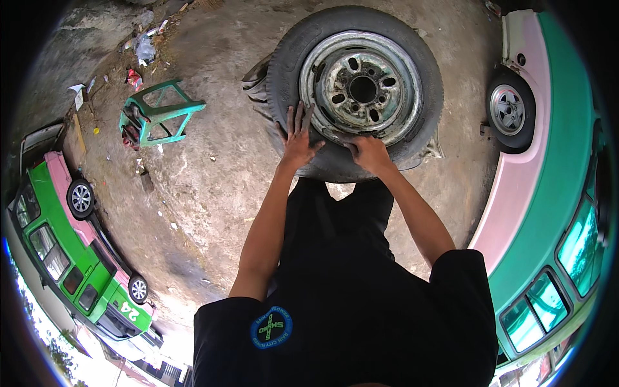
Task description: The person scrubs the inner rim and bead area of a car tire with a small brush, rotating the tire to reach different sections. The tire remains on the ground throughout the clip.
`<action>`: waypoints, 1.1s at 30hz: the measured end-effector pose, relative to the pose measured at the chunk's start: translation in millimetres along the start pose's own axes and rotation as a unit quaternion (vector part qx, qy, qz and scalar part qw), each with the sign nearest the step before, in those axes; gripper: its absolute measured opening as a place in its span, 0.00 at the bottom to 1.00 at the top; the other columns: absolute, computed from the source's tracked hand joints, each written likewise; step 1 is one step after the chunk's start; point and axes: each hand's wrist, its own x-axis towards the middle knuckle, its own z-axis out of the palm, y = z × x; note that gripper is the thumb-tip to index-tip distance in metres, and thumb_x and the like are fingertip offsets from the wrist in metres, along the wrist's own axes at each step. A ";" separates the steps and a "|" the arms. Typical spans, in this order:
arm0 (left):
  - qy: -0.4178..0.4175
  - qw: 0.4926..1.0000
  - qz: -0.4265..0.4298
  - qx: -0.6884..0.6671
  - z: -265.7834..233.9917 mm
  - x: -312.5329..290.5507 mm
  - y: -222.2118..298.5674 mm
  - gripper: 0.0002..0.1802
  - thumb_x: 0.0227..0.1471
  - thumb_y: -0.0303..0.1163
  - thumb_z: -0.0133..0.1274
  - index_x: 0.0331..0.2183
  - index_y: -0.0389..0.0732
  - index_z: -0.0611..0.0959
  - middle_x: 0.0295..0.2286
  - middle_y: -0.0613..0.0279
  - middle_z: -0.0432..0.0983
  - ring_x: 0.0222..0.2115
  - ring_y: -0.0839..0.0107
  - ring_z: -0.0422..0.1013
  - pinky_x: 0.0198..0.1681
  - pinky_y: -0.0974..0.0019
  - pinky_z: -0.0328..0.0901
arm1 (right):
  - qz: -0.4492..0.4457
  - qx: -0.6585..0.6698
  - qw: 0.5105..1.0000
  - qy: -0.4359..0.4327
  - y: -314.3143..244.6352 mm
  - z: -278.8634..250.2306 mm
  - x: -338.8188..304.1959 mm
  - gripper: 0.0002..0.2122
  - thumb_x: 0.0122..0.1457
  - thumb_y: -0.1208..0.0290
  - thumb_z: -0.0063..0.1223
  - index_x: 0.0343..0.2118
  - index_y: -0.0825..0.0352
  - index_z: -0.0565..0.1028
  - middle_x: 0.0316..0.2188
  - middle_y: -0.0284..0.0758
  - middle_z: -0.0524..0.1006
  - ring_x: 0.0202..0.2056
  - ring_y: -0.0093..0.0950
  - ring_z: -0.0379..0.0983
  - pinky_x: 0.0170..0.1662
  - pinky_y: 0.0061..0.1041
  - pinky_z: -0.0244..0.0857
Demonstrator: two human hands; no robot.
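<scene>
The left hand [298, 143] lies with its fingers spread on the sidewall of the tyre [422, 97], fingertips close to the wheel rim [348, 109]. The right hand [372, 155] is curled at the near edge of the rim, where it meets the rubber; whether the fingers pinch anything there cannot be told. The tyre lies flat on its side on the ground [216, 200], just ahead of the person's legs. It encloses the rim, a worn, stained metal disc with slots and a round central hole. Dark folded material [256, 80] juts from beneath the tyre on the left.

Farther off to the left is a teal plastic stool [169, 116], with crumpled dark and reddish material [131, 126] at its left end. Beyond it lie a red wrapper [134, 79] and a clear plastic bag [145, 48], its contents too small to make out. On the right stands a teal and pink vehicle [525, 161]; well away on the left, a green and pink one [71, 238].
</scene>
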 end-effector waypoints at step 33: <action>-0.027 0.998 -0.036 0.045 -6.5 -2.1 9.3 0.68 0.42 0.39 0.72 0.71 0.60 0.42 0.72 0.64 0.32 0.72 0.52 0.27 0.66 0.22 0.31 | 0.030 0.029 0.997 -0.065 13.5 9.3 16.6 0.15 0.59 0.70 0.55 0.48 0.52 0.82 0.31 0.44 0.82 0.35 0.48 0.79 0.41 0.44 0.72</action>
